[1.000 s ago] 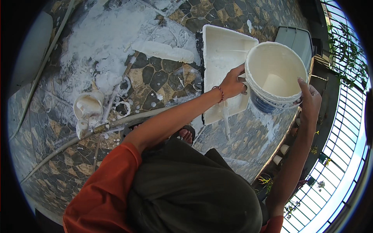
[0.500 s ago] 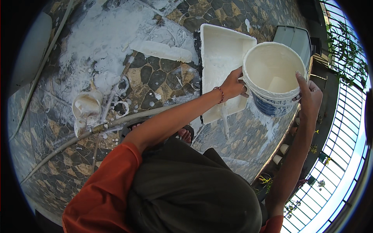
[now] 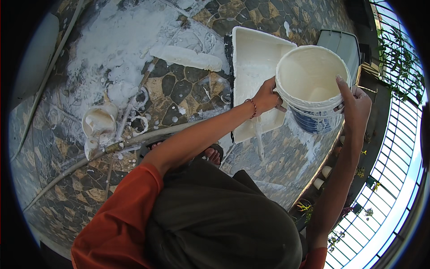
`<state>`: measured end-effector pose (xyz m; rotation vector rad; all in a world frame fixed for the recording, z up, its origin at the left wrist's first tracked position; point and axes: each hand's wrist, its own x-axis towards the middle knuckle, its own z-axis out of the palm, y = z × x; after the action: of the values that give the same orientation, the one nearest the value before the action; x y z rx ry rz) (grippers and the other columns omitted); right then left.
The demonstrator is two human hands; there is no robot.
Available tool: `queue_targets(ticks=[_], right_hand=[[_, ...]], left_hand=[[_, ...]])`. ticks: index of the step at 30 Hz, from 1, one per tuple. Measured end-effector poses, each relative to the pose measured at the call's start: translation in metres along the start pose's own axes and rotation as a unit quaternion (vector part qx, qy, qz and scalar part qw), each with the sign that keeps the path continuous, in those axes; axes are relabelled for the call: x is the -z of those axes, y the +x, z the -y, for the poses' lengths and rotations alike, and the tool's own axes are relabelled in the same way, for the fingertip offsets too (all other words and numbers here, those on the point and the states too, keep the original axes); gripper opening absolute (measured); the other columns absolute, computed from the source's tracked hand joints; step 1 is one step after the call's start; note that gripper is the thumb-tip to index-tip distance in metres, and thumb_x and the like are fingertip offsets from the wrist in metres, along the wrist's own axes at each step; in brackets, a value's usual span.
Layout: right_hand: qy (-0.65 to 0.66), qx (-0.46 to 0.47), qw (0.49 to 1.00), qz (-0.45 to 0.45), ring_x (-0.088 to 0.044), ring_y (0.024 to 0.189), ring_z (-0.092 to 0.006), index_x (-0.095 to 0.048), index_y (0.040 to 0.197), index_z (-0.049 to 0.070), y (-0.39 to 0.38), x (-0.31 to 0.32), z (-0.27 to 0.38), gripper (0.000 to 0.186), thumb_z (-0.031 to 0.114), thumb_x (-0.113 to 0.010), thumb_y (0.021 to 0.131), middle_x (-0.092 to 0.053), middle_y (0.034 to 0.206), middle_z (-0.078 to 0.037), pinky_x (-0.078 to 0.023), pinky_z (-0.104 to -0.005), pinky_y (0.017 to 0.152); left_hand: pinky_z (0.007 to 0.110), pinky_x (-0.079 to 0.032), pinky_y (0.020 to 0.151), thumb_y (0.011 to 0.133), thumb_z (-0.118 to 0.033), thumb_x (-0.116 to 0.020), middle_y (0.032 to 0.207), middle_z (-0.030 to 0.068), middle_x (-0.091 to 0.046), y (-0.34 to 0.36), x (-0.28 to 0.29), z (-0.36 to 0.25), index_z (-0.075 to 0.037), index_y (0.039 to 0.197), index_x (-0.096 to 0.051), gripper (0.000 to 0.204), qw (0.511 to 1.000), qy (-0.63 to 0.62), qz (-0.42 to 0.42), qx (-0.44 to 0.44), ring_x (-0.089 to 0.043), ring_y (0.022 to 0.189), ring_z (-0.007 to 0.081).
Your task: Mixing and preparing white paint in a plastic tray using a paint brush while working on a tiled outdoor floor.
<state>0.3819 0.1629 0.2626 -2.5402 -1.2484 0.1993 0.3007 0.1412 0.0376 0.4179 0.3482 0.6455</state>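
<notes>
Outdoor paved area, daylight, seen from above the worker. Floor of irregular grey and tan stone paving, joints dark; a broad chalky white spill covers its upper left, with drips and spatter scattered around it. Both bare hands are on a round white plastic bucket with a blue-marked side, its mouth facing up toward the camera, inner wall coated off-white. Left hand closed on the left side below the rim, a thin red braided bracelet at the wrist. Right hand gripping the opposite side, thumb over the lip. Bucket sits right of centre, overlapping in view the right edge of a large white rectangular tray with one dark long side; whether its base touches the ground cannot be told. Below the left hand, a slim white-coated handle points down past the tray. On the spill's margin, a long white-caked cylinder; farther left, a small white-crusted container. A pale grey hose crosses the paving near the worker's sandalled feet. Behind the bucket, a grey-green plastic bin. Right boundary: a black metal railing, potted plants along its foot.
</notes>
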Motion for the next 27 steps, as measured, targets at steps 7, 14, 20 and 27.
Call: queue_targets(ticks=[7,14,20,27], right_hand=[[-0.019,-0.015,1.0,0.015,-0.055,0.045,-0.0099,-0.064,0.066,-0.004,0.004,0.0035,-0.0048,0.041,0.034,-0.08,0.076,-0.061,0.057,-0.007,-0.043,-0.0236,0.046],[-0.002,-0.002,1.0,0.018,-0.055,0.045,-0.0102,-0.064,0.067,-0.004,0.0028,0.0026,-0.0037,0.041,0.033,-0.08,0.076,-0.061,0.057,-0.007,-0.043,-0.0237,0.046],[-0.018,0.0,1.0,0.016,-0.055,0.046,-0.0099,-0.065,0.067,-0.004,0.0039,0.0023,-0.0033,0.041,0.033,-0.08,0.076,-0.061,0.057,-0.007,-0.043,-0.0238,0.046],[-0.016,-0.008,1.0,0.016,-0.056,0.046,-0.0102,-0.065,0.068,-0.005,0.0048,0.0024,-0.002,0.041,0.033,-0.08,0.075,-0.062,0.057,-0.007,-0.044,-0.0241,0.047]], left_hand=[[0.039,-0.064,0.076,0.084,0.016,-0.051,0.118,0.0154,-0.061,0.0002,-0.0001,0.0028,-0.002,0.133,-0.039,0.054,1.0,-0.008,-0.001,0.012,-0.067,0.098,0.029],[0.04,-0.064,0.076,0.082,0.019,-0.049,0.117,0.0154,-0.061,0.001,-0.001,0.0048,-0.002,0.133,-0.038,0.056,1.0,-0.012,-0.007,0.019,-0.067,0.099,0.0299],[0.042,-0.064,0.074,0.066,0.02,-0.042,0.122,0.007,-0.053,0.0029,0.0034,0.007,-0.007,0.14,-0.037,0.078,0.998,-0.052,0.009,0.04,-0.063,0.089,0.0218],[0.042,-0.064,0.074,0.066,0.02,-0.042,0.119,0.0068,-0.054,0.0011,0.0023,0.0046,-0.007,0.14,-0.037,0.078,0.998,-0.051,0.01,0.043,-0.064,0.083,0.0203]])
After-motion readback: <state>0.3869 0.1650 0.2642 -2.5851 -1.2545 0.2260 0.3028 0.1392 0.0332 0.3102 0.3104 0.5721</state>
